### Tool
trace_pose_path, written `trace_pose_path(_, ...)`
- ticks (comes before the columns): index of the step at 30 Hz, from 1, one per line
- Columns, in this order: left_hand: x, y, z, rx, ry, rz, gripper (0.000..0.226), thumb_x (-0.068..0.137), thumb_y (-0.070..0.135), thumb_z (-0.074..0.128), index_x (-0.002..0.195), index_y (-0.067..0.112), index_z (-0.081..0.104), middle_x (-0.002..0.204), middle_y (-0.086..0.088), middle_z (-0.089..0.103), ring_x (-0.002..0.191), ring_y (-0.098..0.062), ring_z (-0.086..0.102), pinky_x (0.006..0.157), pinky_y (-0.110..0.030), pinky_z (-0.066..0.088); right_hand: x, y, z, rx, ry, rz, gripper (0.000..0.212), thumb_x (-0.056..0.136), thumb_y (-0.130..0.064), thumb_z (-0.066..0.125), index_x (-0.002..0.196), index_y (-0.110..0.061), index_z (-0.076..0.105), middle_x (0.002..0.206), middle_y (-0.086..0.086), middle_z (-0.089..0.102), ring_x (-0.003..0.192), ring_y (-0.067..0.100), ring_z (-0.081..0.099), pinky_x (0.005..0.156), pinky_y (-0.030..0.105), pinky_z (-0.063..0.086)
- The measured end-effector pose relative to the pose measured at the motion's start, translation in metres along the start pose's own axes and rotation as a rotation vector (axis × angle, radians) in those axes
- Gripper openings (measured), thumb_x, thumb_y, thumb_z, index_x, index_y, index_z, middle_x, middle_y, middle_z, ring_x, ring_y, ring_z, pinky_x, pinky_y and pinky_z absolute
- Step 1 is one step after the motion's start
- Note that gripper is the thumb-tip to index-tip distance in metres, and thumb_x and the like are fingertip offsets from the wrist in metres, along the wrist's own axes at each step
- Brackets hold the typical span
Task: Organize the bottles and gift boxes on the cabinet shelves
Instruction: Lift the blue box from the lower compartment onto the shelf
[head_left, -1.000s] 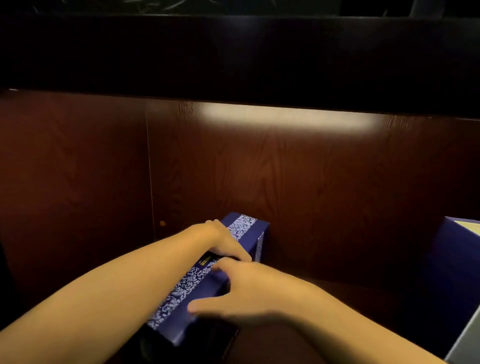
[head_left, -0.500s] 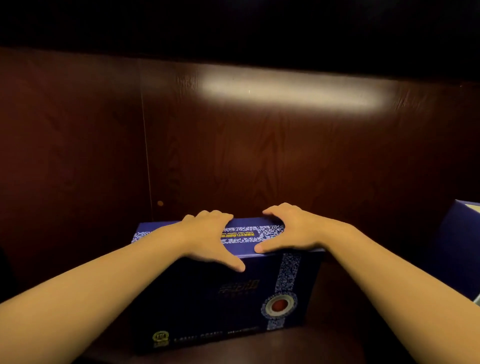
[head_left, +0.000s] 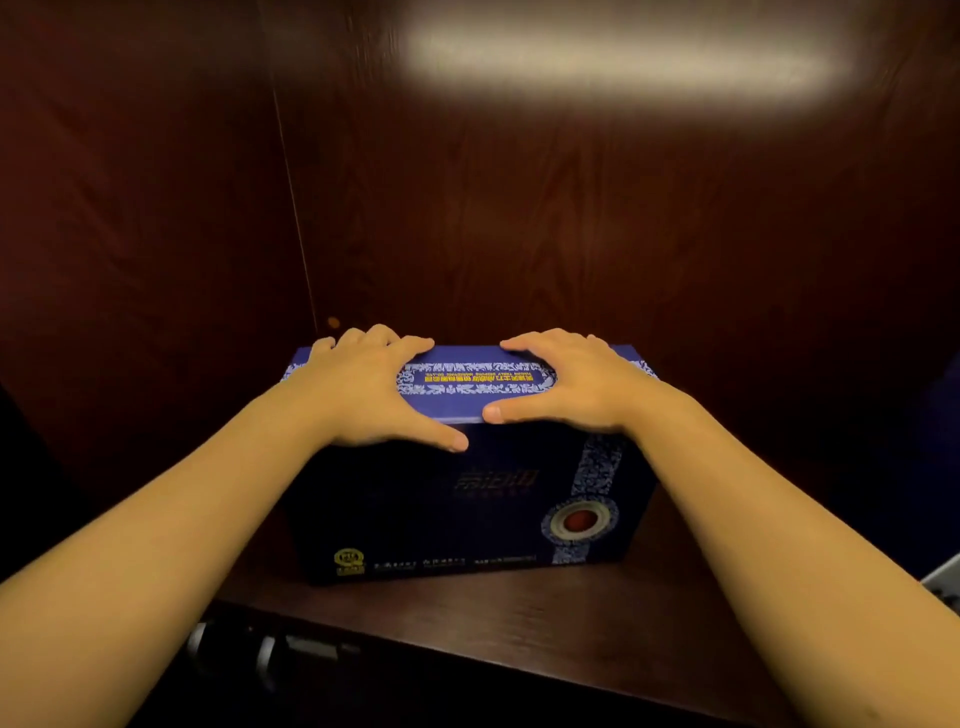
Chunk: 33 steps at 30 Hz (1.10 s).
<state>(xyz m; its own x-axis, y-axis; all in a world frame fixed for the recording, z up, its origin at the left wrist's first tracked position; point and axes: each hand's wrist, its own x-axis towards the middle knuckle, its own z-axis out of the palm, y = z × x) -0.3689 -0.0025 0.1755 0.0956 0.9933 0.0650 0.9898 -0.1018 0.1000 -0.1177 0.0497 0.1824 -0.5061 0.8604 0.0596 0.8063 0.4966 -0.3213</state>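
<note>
We have both hands flat on top of the blue gift box (head_left: 457, 499), which stands upright on the shelf (head_left: 519, 618) toward its back left corner, close to the wooden back panel (head_left: 571, 234). Our left hand (head_left: 363, 387) is spread over the lid's left half, thumb hooked over the front top edge. Our right hand (head_left: 566, 382) is spread over the right half, thumb along that same edge. Neither hand pinches anything.
</note>
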Motion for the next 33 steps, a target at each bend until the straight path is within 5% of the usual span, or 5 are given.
trace_pose_path(11,0.020,0.002,-0.008,-0.046,-0.059,0.127,0.137,0.028,0.107,0.048,0.149,0.046,0.028,0.142,0.009,0.043,0.126,-0.021,0.041,0.109,-0.051,0.032,-0.024,-0.010,0.005,-0.079,0.003,0.154,0.126,0.044,-0.103,0.040,0.152,-0.040,0.024,0.155,0.001,0.031,0.144,0.024,0.024,0.117,0.061,0.001)
trace_pose_path(17,0.020,0.006,-0.009,-0.114,-0.067,0.143,0.138,0.026,0.105,0.052,0.149,0.045,0.033,0.140,0.012,0.045,0.127,-0.021,0.041,0.111,-0.051,0.032,-0.032,-0.009,-0.001,-0.151,-0.055,0.160,0.124,0.050,-0.093,0.060,0.153,-0.040,0.018,0.152,0.002,0.030,0.140,0.027,0.026,0.116,0.060,0.010)
trace_pose_path(33,0.011,0.021,-0.001,-0.161,-0.044,0.199,0.136,0.026,0.105,0.054,0.148,0.047,0.036,0.141,0.015,0.046,0.129,-0.019,0.041,0.111,-0.053,0.033,-0.059,-0.004,-0.005,-0.156,-0.008,0.183,0.124,0.039,-0.099,0.055,0.147,-0.045,0.026,0.137,-0.001,0.040,0.125,0.024,0.035,0.111,0.051,0.022)
